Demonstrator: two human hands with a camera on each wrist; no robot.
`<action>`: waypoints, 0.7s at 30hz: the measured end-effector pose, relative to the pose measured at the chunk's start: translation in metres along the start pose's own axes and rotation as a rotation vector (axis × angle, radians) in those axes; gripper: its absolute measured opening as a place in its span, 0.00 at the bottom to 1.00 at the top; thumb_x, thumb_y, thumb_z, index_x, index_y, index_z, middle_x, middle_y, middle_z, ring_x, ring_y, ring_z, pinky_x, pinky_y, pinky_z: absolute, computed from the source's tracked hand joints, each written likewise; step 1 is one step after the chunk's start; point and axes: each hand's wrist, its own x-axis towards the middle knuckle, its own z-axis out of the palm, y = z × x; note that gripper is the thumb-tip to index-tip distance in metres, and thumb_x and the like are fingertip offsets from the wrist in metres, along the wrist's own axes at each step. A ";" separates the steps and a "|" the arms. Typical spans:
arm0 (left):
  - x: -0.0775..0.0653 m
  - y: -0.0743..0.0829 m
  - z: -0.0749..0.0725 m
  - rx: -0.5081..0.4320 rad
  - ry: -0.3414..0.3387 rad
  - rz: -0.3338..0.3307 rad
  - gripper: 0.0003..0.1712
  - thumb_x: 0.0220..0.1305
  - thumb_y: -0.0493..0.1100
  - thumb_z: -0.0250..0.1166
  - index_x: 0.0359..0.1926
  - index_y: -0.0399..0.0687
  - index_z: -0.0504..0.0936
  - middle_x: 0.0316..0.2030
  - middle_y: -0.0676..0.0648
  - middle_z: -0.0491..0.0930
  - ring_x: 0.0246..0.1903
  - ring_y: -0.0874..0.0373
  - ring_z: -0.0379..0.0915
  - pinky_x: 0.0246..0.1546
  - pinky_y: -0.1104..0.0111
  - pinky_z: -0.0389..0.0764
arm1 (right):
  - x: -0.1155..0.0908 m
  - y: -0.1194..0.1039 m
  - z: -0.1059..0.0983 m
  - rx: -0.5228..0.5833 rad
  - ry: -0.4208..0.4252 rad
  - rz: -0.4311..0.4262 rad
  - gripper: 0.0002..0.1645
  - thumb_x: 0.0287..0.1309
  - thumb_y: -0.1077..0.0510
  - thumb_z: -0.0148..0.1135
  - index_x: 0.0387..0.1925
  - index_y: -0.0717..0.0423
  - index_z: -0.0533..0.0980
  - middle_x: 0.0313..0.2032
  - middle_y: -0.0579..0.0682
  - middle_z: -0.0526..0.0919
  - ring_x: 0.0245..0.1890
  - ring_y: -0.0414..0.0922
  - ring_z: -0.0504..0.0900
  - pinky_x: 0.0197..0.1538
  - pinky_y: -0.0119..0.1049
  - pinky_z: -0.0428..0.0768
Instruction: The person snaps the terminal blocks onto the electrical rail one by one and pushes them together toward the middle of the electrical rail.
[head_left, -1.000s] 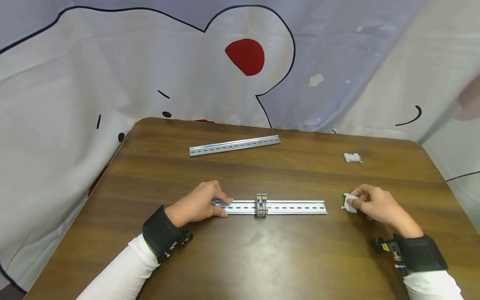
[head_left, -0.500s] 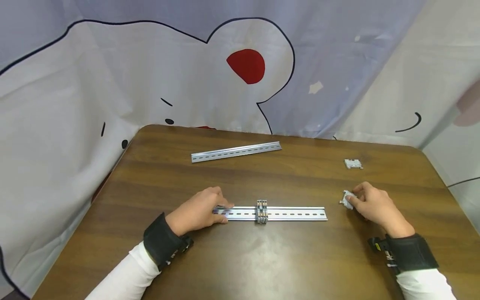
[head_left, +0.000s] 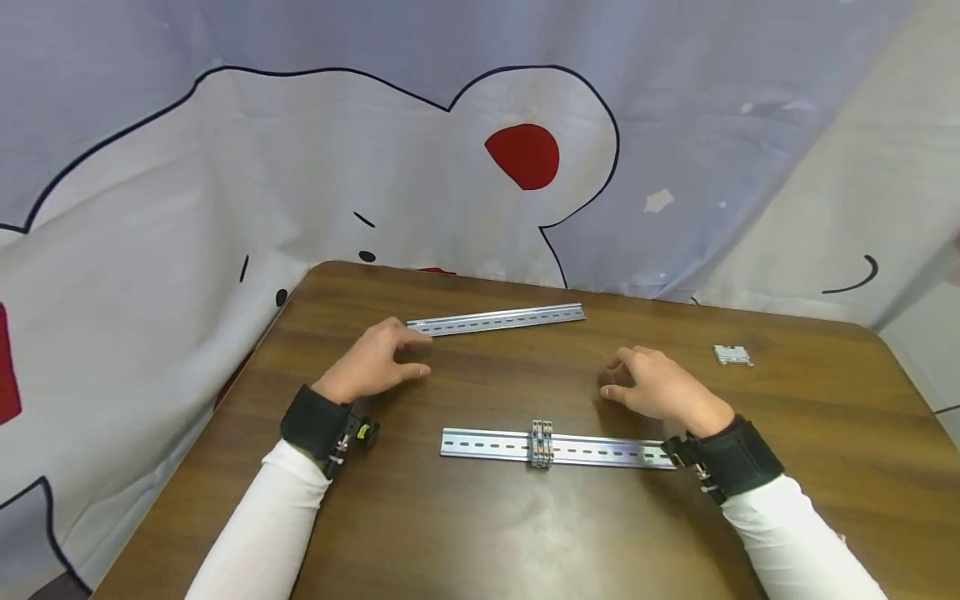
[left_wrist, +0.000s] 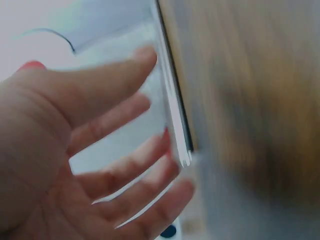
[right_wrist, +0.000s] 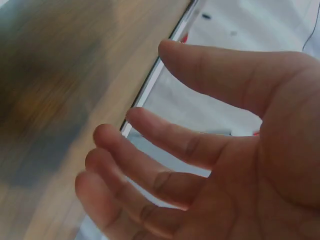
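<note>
My left hand [head_left: 375, 360] is over the left end of a slotted metal DIN rail [head_left: 502, 320] at the back of the table, overlapping that end in the head view. Its thumb and fingers [left_wrist: 135, 110] are apart with nothing between them. Nearer to me lies a second DIN rail [head_left: 487, 444], carrying a few narrow terminal blocks [head_left: 541, 444] clipped side by side around its middle. My right hand [head_left: 660, 387] hovers behind this rail's right half, its fingers [right_wrist: 165, 130] loosely bent and nothing in them. The right wrist strap hides the rail's right end.
A flat, pale grey terminal block [head_left: 732, 356] lies at the back right of the wooden table [head_left: 360, 533]. A sliver of something pale [head_left: 842, 538] peeks out beside the right sleeve. A printed curtain [head_left: 420, 183] hangs behind the table's far edge.
My left hand has let go of the near rail and moved back to the far one. My right hand no longer holds the terminal block and has moved left. The head view has shifted.
</note>
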 end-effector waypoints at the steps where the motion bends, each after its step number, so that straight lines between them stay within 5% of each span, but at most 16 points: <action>1: 0.005 -0.005 -0.001 0.017 0.021 -0.031 0.30 0.56 0.47 0.74 0.59 0.43 0.81 0.49 0.35 0.77 0.49 0.42 0.73 0.51 0.52 0.75 | 0.007 -0.004 0.002 -0.016 0.000 -0.024 0.27 0.60 0.52 0.66 0.54 0.65 0.75 0.47 0.64 0.83 0.48 0.58 0.82 0.48 0.52 0.79; 8: 0.022 -0.040 -0.007 0.107 0.081 -0.180 0.33 0.56 0.47 0.74 0.62 0.41 0.78 0.54 0.31 0.73 0.52 0.37 0.66 0.53 0.49 0.71 | 0.093 -0.025 0.008 -0.171 0.072 -0.211 0.36 0.59 0.57 0.67 0.64 0.71 0.68 0.61 0.68 0.73 0.61 0.65 0.71 0.64 0.56 0.69; 12: 0.026 -0.043 0.000 0.094 0.094 -0.190 0.25 0.55 0.46 0.74 0.54 0.42 0.85 0.50 0.35 0.79 0.51 0.39 0.69 0.53 0.51 0.72 | 0.127 -0.023 0.013 -0.226 0.057 -0.304 0.34 0.60 0.60 0.65 0.66 0.68 0.67 0.64 0.67 0.72 0.63 0.64 0.71 0.65 0.55 0.68; 16: 0.045 -0.029 0.017 0.044 0.085 -0.140 0.18 0.53 0.44 0.76 0.45 0.44 0.88 0.43 0.39 0.83 0.45 0.46 0.75 0.48 0.55 0.75 | 0.116 0.007 0.018 -0.316 0.122 -0.377 0.26 0.59 0.65 0.65 0.60 0.63 0.75 0.51 0.63 0.81 0.50 0.60 0.80 0.53 0.52 0.78; 21: 0.064 -0.016 0.028 -0.040 0.070 -0.084 0.15 0.49 0.42 0.78 0.36 0.43 0.83 0.31 0.44 0.81 0.31 0.52 0.74 0.33 0.63 0.71 | 0.086 0.041 0.013 -0.295 0.206 -0.383 0.15 0.56 0.62 0.70 0.46 0.60 0.80 0.40 0.56 0.83 0.40 0.54 0.80 0.42 0.47 0.79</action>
